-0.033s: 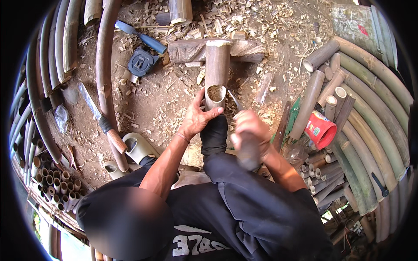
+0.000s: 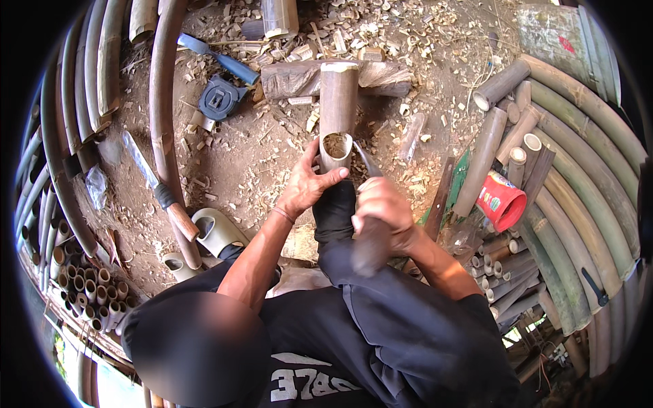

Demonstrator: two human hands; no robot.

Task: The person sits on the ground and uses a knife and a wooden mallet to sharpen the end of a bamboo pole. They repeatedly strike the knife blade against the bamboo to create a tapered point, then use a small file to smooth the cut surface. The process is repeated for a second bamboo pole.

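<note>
Pointing lengthwise away, the bamboo tube [image 2: 338, 102], clasped by the left hand [image 2: 307, 187], lies forward-left of the right hand [image 2: 386, 207] gripping the knife [image 2: 369, 162].

Printing [image 2: 323, 384] on black shirt [image 2: 306, 326] and red packet [image 2: 502, 202]

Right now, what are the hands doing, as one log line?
left hand: holding bamboo tube | right hand: gripping bladed tool, tip beside tube's opening | contact: unclear | nearby: wooden block, tape measure
</note>
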